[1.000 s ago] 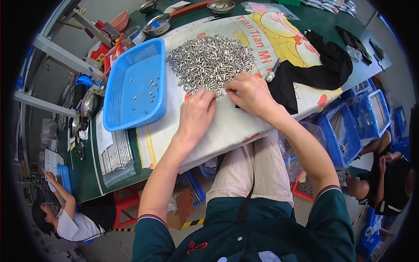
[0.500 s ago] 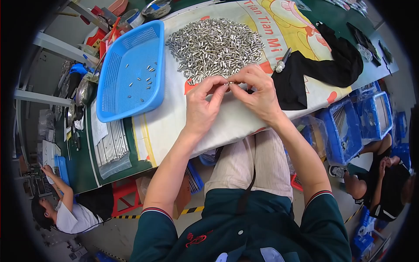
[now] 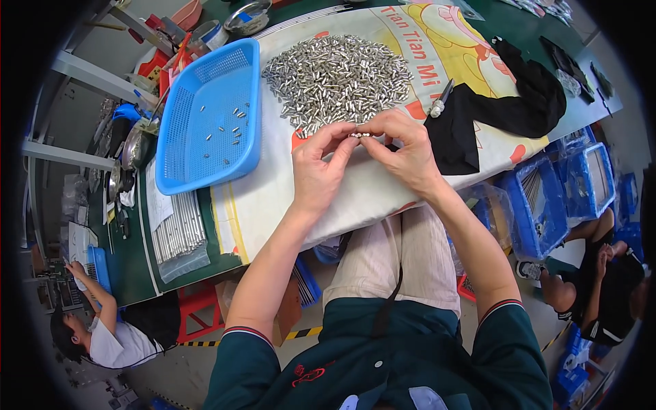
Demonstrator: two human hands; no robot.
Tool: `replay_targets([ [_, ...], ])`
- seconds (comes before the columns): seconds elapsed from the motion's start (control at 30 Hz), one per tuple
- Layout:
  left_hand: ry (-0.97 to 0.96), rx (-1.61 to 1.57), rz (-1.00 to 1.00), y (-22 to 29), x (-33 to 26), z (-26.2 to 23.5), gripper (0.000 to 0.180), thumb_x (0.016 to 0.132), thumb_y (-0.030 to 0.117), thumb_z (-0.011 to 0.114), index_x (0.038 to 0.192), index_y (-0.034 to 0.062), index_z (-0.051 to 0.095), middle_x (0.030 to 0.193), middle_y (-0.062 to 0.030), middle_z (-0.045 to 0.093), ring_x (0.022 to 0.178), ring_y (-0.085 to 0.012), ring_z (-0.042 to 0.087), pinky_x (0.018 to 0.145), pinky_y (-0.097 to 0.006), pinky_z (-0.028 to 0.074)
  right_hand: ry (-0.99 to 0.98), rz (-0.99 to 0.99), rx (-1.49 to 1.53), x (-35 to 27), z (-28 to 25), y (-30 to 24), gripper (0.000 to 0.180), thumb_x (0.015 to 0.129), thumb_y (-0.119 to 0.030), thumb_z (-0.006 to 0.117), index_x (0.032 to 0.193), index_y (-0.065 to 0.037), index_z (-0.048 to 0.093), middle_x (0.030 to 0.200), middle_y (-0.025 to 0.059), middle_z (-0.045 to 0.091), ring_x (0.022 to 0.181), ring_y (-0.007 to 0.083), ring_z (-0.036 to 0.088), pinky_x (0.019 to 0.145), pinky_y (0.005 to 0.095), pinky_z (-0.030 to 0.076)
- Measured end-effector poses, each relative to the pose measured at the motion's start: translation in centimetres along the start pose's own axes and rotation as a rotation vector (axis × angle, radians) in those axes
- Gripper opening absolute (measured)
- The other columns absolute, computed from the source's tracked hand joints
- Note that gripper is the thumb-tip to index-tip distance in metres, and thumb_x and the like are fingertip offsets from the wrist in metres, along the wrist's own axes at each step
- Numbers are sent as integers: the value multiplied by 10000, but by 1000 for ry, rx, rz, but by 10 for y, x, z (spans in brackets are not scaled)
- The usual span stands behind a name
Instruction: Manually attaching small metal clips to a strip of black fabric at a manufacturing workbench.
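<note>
My left hand (image 3: 318,162) and my right hand (image 3: 403,145) meet over the near edge of a big pile of small silver metal pins (image 3: 338,76). Thumb and fingers of both hands pinch a few small shiny metal pieces (image 3: 359,135), held in a short row between the fingertips. Their exact shape is too small to tell. To the left of the pile stands a blue plastic basket (image 3: 254,102) with several loose metal pins (image 3: 236,128) on its perforated bottom. The pile rests on a printed cloth (image 3: 273,212).
Black fabric (image 3: 459,137) lies right of my hands, with a pointed tool (image 3: 440,102) by it. Bundled metal rods (image 3: 179,232) lie at the table's left. Blue crates (image 3: 540,205) stand at the right. One person (image 3: 113,335) sits at far left, another (image 3: 605,290) at far right.
The view has shifted slightly, so the basket and pile sit a little lower. Between my fingertips the small metal pieces show more clearly. Both hands stay together in a pinch.
</note>
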State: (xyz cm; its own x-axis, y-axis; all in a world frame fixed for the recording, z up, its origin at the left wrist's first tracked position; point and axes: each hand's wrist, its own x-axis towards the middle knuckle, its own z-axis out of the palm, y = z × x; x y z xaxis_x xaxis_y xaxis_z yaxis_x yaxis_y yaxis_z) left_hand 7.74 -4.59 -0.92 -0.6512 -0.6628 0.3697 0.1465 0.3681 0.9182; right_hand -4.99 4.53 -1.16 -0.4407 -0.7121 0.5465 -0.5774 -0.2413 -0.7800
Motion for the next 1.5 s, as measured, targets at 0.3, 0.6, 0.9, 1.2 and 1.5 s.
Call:
replay_targets([
  [0.3,14,-49,-38,0,-1,0,191,831,9,607,1019,4,640,914,-70,667,822,-120,641,741,-238,511,26,-59,-12,1,1,2,134,702,-36,674,834,-56,672,809,37,604,734,144,544,481,239,417],
  [0.6,-56,-176,-144,3,-1,-1,179,853,20,586,1020,-13,640,906,-76,667,812,-124,638,730,-233,515,38,-63,-3,0,0,1,100,704,-51,678,799,-35,651,752,27,585,706,141,531,486,243,410],
  [0.9,-92,-465,-524,2,3,-12,198,874,48,560,1039,-54,603,894,-132,654,770,-165,653,714,-255,554,-82,125,44,0,1,2,162,711,-104,712,795,12,636,695,57,577,578,116,518,526,244,430],
  [1.2,-114,-437,-584,4,5,-15,210,890,111,558,1017,-53,595,896,-138,655,777,-183,660,716,-266,556,-156,273,112,1,1,0,189,753,-144,670,830,28,656,668,52,597,586,88,523,545,230,432],
  [1.5,-169,-622,-727,4,8,-26,219,906,133,525,1037,-38,569,937,-159,648,807,-204,661,717,-278,558,-398,582,196,28,-10,-9,239,778,-230,669,769,9,660,647,-4,584,585,37,477,528,200,379],
])
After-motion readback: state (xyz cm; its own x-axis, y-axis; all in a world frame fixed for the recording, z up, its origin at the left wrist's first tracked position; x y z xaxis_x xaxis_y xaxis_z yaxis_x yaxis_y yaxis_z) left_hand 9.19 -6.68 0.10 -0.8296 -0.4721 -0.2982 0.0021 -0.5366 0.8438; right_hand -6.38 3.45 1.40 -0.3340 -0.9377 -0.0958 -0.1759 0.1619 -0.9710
